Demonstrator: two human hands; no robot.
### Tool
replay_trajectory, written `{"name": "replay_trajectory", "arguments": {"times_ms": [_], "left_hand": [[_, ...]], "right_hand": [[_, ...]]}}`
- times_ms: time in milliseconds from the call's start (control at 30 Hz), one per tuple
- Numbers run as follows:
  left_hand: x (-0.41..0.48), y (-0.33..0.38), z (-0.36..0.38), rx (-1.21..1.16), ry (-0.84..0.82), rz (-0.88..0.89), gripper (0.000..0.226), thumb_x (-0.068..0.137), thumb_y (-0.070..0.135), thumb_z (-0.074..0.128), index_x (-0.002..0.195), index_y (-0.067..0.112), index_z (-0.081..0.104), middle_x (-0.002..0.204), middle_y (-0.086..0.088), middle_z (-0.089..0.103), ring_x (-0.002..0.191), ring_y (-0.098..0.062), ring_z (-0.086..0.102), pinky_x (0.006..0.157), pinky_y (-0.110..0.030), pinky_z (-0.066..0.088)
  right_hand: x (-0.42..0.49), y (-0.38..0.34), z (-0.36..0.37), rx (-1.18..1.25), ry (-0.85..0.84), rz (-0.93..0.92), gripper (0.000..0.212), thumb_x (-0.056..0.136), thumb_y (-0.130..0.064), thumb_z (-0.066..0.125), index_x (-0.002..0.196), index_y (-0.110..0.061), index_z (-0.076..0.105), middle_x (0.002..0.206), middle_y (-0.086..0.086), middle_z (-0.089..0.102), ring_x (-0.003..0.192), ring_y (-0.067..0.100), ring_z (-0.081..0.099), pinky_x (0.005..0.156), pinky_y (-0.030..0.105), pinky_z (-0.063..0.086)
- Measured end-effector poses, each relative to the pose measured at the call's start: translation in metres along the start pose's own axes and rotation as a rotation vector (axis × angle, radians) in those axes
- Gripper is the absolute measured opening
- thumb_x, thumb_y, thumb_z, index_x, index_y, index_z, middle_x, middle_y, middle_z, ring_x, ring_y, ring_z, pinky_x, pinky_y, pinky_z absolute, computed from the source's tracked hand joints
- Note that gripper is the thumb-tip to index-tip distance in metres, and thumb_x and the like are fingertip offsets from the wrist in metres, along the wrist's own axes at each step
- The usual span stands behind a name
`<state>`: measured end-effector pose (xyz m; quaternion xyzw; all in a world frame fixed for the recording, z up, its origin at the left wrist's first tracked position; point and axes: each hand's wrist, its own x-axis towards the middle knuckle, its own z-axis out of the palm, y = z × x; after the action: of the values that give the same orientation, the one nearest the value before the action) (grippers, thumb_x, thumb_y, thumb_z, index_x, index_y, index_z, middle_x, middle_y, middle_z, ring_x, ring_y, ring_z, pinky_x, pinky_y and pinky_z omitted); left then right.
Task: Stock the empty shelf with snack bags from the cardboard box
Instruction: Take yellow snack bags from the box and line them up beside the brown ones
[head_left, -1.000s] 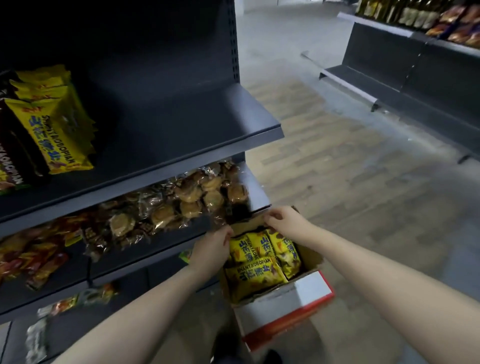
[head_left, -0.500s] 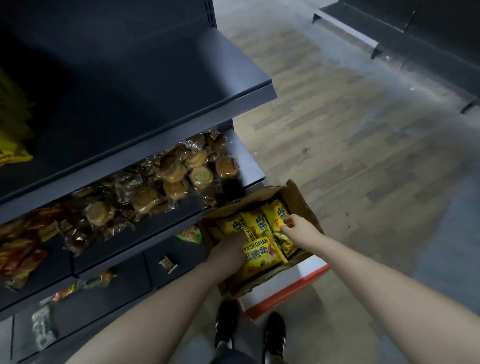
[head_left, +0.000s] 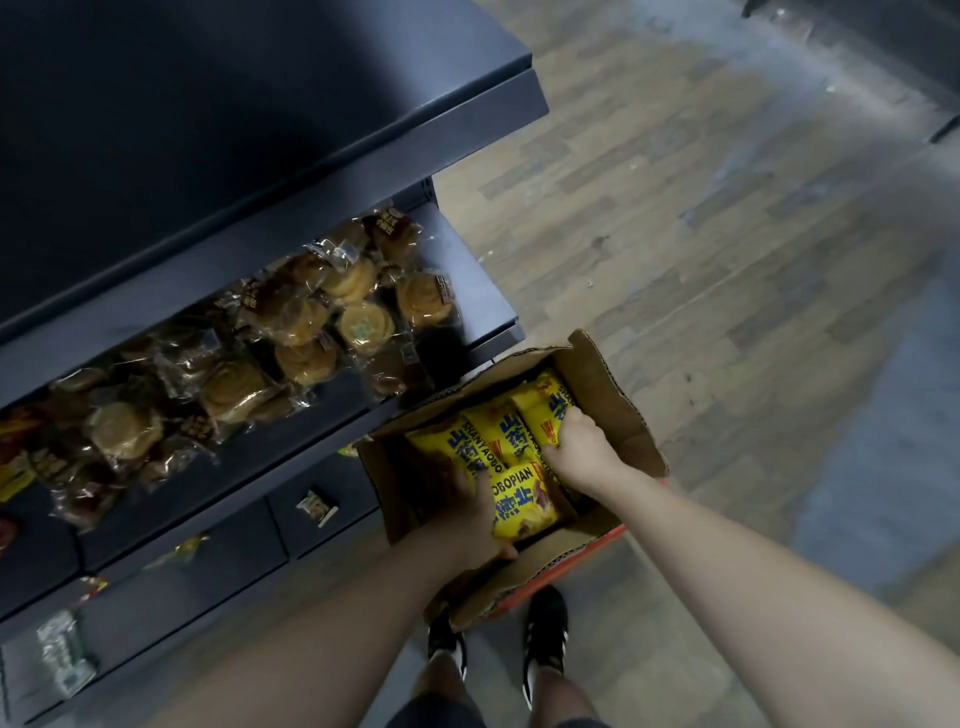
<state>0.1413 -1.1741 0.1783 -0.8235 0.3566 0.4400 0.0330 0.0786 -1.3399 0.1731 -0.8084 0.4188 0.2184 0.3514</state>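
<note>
An open cardboard box (head_left: 618, 410) stands on the floor by the shelf unit's end, holding several yellow snack bags (head_left: 519, 506) with blue lettering. Both my hands are down inside it. My left hand (head_left: 470, 519) grips the left side of the bags, its fingers tucked behind them. On the right, my right hand (head_left: 579, 447) curls its fingers over the top of a bag. The dark empty shelf (head_left: 270, 119) is at the upper left.
The shelf below (head_left: 483, 291) carries several clear packs of round pastries (head_left: 311, 322). Lower shelves hold a few scattered small packets (head_left: 317, 506). My two black shoes (head_left: 543, 631) stand just behind the box. Wood-look floor (head_left: 727, 260) stretches to the right.
My view has tilted further down. Both hands have gone deeper into the box and closed on the yellow bags; the yellow bags on the shelf at left have left the view.
</note>
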Motion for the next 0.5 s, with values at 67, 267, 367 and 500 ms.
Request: {"name": "replay_trajectory", "arguments": {"times_ms": [67, 267, 367, 500], "left_hand": [[0.003, 0.002, 0.0, 0.056, -0.002, -0.005, 0.102, 0.076, 0.04, 0.074, 0.145, 0.012, 0.004, 0.148, -0.023, -0.004, 0.138, -0.04, 0.012, 0.115, -0.045, 0.023], [0.006, 0.012, -0.011, 0.231, 0.01, -0.033, 0.078, 0.082, 0.021, 0.067, 0.141, 0.013, 0.018, 0.147, -0.023, 0.006, 0.136, -0.04, 0.018, 0.112, -0.046, 0.028], [0.006, 0.016, -0.021, 0.239, -0.007, -0.027, 0.068, 0.081, 0.018, 0.067, 0.134, 0.013, 0.025, 0.142, -0.021, 0.016, 0.13, -0.037, 0.026, 0.104, -0.042, 0.037], [0.004, 0.015, -0.036, 0.219, 0.011, 0.028, 0.054, 0.08, 0.018, 0.064, 0.124, 0.015, 0.033, 0.128, -0.016, 0.035, 0.118, -0.035, 0.042, 0.091, -0.041, 0.045]], "right_hand": [[0.007, -0.001, 0.006, 0.014, 0.013, 0.036, 0.06, 0.091, -0.023, 0.06, 0.134, 0.005, 0.03, 0.14, 0.025, 0.037, 0.131, 0.04, 0.037, 0.104, 0.041, 0.036], [0.021, 0.0, 0.019, 0.002, 0.045, 0.143, 0.089, 0.086, -0.032, 0.068, 0.148, -0.001, 0.012, 0.144, 0.017, 0.027, 0.136, 0.034, 0.028, 0.104, 0.049, 0.036], [0.023, -0.002, 0.022, -0.051, 0.076, 0.172, 0.074, 0.089, -0.03, 0.066, 0.142, -0.001, 0.023, 0.141, 0.016, 0.03, 0.133, 0.032, 0.031, 0.102, 0.046, 0.038], [0.018, 0.0, 0.019, -0.323, 0.211, 0.048, 0.034, 0.095, -0.015, 0.053, 0.124, -0.004, 0.039, 0.13, 0.016, 0.046, 0.117, 0.031, 0.053, 0.091, 0.038, 0.047]]}}
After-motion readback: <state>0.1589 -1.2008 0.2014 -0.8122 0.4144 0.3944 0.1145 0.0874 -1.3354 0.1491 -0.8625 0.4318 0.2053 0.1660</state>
